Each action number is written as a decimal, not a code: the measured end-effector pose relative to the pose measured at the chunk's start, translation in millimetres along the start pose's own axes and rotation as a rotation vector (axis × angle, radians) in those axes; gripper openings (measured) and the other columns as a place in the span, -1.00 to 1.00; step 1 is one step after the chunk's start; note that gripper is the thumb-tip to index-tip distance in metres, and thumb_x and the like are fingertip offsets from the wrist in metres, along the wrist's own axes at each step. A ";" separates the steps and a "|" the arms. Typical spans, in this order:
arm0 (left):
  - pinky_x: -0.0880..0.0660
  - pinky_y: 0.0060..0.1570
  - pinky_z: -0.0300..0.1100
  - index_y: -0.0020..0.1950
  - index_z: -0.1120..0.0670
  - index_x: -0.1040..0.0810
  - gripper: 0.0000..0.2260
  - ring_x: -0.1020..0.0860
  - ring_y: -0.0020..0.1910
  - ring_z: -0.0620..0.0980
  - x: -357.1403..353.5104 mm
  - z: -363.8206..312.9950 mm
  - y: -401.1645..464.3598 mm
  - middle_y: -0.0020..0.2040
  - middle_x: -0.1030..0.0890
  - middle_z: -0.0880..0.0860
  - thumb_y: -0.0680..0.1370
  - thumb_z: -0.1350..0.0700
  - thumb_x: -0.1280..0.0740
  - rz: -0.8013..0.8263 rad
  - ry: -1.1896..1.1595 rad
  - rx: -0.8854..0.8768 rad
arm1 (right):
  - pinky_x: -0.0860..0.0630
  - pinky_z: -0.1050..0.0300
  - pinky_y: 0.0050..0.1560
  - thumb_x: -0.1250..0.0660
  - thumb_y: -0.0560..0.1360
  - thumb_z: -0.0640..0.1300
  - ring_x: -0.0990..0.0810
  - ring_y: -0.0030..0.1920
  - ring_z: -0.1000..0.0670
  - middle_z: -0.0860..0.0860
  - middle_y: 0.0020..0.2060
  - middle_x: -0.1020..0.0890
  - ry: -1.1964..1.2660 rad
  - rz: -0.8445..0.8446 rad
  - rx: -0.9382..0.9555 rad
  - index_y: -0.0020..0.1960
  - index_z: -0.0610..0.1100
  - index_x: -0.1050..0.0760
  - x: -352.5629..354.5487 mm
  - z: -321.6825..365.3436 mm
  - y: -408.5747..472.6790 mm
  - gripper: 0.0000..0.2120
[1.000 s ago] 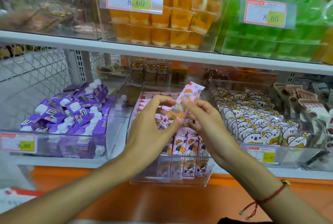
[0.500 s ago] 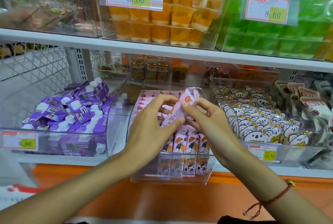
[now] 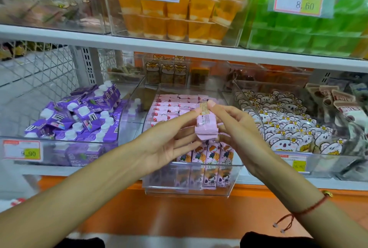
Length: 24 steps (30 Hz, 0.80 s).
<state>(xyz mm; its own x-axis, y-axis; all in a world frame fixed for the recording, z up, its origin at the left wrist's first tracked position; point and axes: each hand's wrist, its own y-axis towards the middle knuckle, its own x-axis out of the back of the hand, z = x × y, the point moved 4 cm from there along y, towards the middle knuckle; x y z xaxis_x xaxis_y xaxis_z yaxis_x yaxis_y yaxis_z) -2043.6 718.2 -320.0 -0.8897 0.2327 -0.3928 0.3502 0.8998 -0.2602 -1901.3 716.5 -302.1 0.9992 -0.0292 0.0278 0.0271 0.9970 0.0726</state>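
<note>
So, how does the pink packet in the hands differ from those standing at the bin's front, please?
The held packet is pinched between left hand and right hand; the front-row packets stand in the clear bin. It shows its text-printed back; they show cartoon fronts. Both are pink.

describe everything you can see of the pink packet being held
The pink packet is a glossy, plastic-looking wrapper, back side out: fine print, tan strip on top, crimped bottom edge. It is upright above the clear bin of like packets, pinched near its top by the left hand and right hand.
</note>
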 end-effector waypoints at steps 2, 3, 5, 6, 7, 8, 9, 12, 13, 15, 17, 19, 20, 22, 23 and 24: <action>-0.58 -0.36 -0.29 0.04 0.11 -0.66 -0.62 -0.70 -0.23 -0.07 0.4 -0.4 -0.1 -0.11 -0.72 0.09 0.30 -0.04 -0.48 0.018 0.011 -0.004 | -0.55 0.25 -0.30 -0.37 0.47 0.08 -0.61 -0.22 -0.02 -0.09 -0.22 -0.66 -0.011 0.006 0.008 0.14 -0.15 -0.54 0.4 -0.1 0.3 -0.64; -0.59 -0.34 -0.29 0.03 0.10 -0.66 -0.65 -0.70 -0.20 -0.07 0.9 -1.1 -0.4 -0.08 -0.72 0.08 0.31 -0.03 -0.47 0.036 0.024 -0.022 | -0.58 0.21 -0.24 -0.37 0.48 0.06 -0.64 -0.17 -0.03 -0.09 -0.19 -0.68 -0.008 0.011 0.014 0.15 -0.13 -0.53 0.5 -0.3 0.1 -0.66; -0.60 -0.25 -0.29 0.03 0.04 -0.67 -0.74 -0.69 -0.11 -0.09 1.8 -4.5 -1.8 -0.03 -0.72 0.04 0.38 0.01 -0.45 0.067 0.108 -0.103 | -0.61 0.06 0.00 -0.37 0.48 0.02 -0.67 -0.02 -0.06 -0.07 -0.08 -0.70 -0.001 0.021 0.039 0.21 -0.06 -0.48 1.4 -0.9 -0.2 -0.66; -0.60 -0.18 -0.29 0.08 0.00 -0.64 -0.76 -0.68 -0.06 -0.10 2.6 -7.4 -2.9 0.00 -0.71 0.01 0.42 0.05 -0.44 0.063 0.185 -0.167 | -0.57 0.02 0.09 -0.38 0.48 -0.01 -0.66 0.02 -0.03 -0.04 -0.04 -0.69 -0.011 0.030 0.063 0.25 -0.02 -0.45 2.2 -0.4 -0.4 -0.64; -0.60 -0.10 -0.28 0.15 -0.04 -0.60 -0.74 -0.67 0.00 -0.12 4.1 -10.7 -3.5 0.04 -0.70 -0.03 0.46 0.09 -0.43 0.041 0.272 -0.242 | -0.55 0.03 0.14 -0.38 0.49 -0.04 -0.66 0.04 0.02 0.00 -0.01 -0.69 -0.026 0.045 0.096 0.28 0.02 -0.43 2.5 1.2 -1.1 -0.62; -0.59 -0.02 -0.27 0.20 -0.06 -0.56 -0.69 -0.65 0.04 -0.15 5.9 -14.5 -3.8 0.08 -0.68 -0.06 0.48 0.14 -0.43 0.003 0.358 -0.323 | -0.53 0.07 0.15 -0.38 0.49 -0.09 -0.65 0.05 0.07 0.03 0.01 -0.68 -0.041 0.069 0.140 0.29 0.04 -0.43 2.3 3.6 -2.2 -0.62; -0.56 0.05 -0.28 0.23 -0.07 -0.53 -0.65 -0.62 0.08 -0.18 7.1 -18.6 -4.4 0.13 -0.66 -0.09 0.49 0.19 -0.43 -0.031 0.428 -0.405 | -0.53 0.10 0.16 -0.38 0.49 -0.15 -0.63 0.07 0.11 0.05 0.03 -0.67 -0.057 0.098 0.196 0.27 0.04 -0.45 1.6 6.5 -3.5 -0.63; -0.48 0.20 -0.26 0.22 0.01 -0.50 -0.59 -0.57 0.16 -0.19 7.0 -25.8 -6.6 0.19 -0.61 -0.03 0.45 0.36 -0.41 -0.032 0.499 -0.564 | -0.51 0.14 0.18 -0.43 0.43 -0.27 -0.59 0.12 0.14 0.11 0.03 -0.66 -0.111 0.165 0.351 0.11 0.04 -0.54 -0.7 13.4 -8.3 -0.67; -0.47 0.24 -0.24 0.22 0.03 -0.50 -0.58 -0.57 0.18 -0.17 7.4 -26.3 -7.0 0.20 -0.60 -0.01 0.44 0.38 -0.41 -0.025 0.503 -0.582 | -0.50 0.16 0.18 -0.45 0.41 -0.28 -0.58 0.12 0.14 0.11 0.02 -0.66 -0.127 0.173 0.383 0.07 0.04 -0.54 -0.8 14.3 -9.1 -0.67; -0.45 0.27 -0.23 0.23 0.05 -0.49 -0.57 -0.56 0.20 -0.16 8.3 -26.3 -6.9 0.21 -0.59 0.01 0.43 0.37 -0.42 -0.010 0.508 -0.596 | -0.49 0.20 0.17 -0.47 0.39 -0.28 -0.58 0.12 0.13 0.11 0.01 -0.66 -0.150 0.175 0.424 0.05 0.05 -0.54 -0.5 15.0 -8.8 -0.67; -0.44 0.28 -0.22 0.25 0.06 -0.49 -0.57 -0.55 0.21 -0.15 8.8 -25.9 -6.4 0.22 -0.59 0.01 0.44 0.35 -0.43 0.009 0.504 -0.600 | -0.47 0.18 0.18 -0.48 0.38 -0.27 -0.58 0.12 0.13 0.11 0.00 -0.66 -0.161 0.169 0.437 0.04 0.07 -0.55 -0.2 14.7 -8.1 -0.67; -0.45 0.28 -0.20 0.25 0.07 -0.48 -0.59 -0.56 0.22 -0.14 9.6 -24.9 -5.0 0.23 -0.59 0.01 0.45 0.36 -0.40 0.026 0.487 -0.592 | -0.45 0.17 0.17 -0.49 0.39 -0.24 -0.58 0.12 0.14 0.12 0.01 -0.66 -0.175 0.159 0.440 0.06 0.06 -0.55 0.0 14.1 -7.8 -0.67; -0.47 0.27 -0.19 0.26 0.08 -0.47 -0.59 -0.56 0.21 -0.13 9.7 -24.3 -4.3 0.22 -0.59 0.01 0.47 0.37 -0.38 0.036 0.467 -0.584 | -0.46 0.16 0.17 -0.48 0.39 -0.22 -0.58 0.12 0.14 0.13 0.02 -0.65 -0.182 0.155 0.440 0.09 0.05 -0.55 0.2 13.9 -7.7 -0.67; -0.52 0.15 -0.22 0.30 0.09 -0.46 -0.60 -0.59 0.16 -0.10 9.4 -23.0 -1.9 0.20 -0.61 0.02 0.50 0.37 -0.34 0.076 0.347 -0.536 | -0.48 0.15 0.18 -0.48 0.40 -0.16 -0.58 0.12 0.13 0.12 0.04 -0.65 -0.184 0.138 0.437 0.18 0.05 -0.52 1.2 14.1 -7.4 -0.62; -0.54 0.09 -0.25 0.31 0.09 -0.45 -0.59 -0.61 0.13 -0.08 9.2 -22.1 -0.5 0.19 -0.62 0.03 0.50 0.35 -0.33 0.107 0.245 -0.492 | -0.50 0.14 0.18 -0.48 0.40 -0.15 -0.59 0.11 0.12 0.11 0.04 -0.65 -0.176 0.127 0.435 0.20 0.04 -0.50 2.0 14.6 -7.2 -0.60; -0.55 0.06 -0.26 0.32 0.10 -0.45 -0.59 -0.62 0.12 -0.05 9.1 -21.4 1.3 0.19 -0.63 0.05 0.49 0.33 -0.33 0.138 0.134 -0.445 | -0.52 0.14 0.17 -0.47 0.40 -0.16 -0.60 0.09 0.12 0.10 0.02 -0.66 -0.167 0.115 0.435 0.20 0.03 -0.50 2.7 15.3 -7.1 -0.60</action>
<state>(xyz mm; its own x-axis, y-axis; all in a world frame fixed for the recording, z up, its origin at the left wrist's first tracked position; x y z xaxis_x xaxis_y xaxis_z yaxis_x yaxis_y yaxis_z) -2057.5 729.3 -305.0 -0.8841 0.3799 -0.2720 0.3341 0.9210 0.2003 -1899.2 708.2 -287.3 0.9756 0.0324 0.2173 -0.1335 0.8731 0.4688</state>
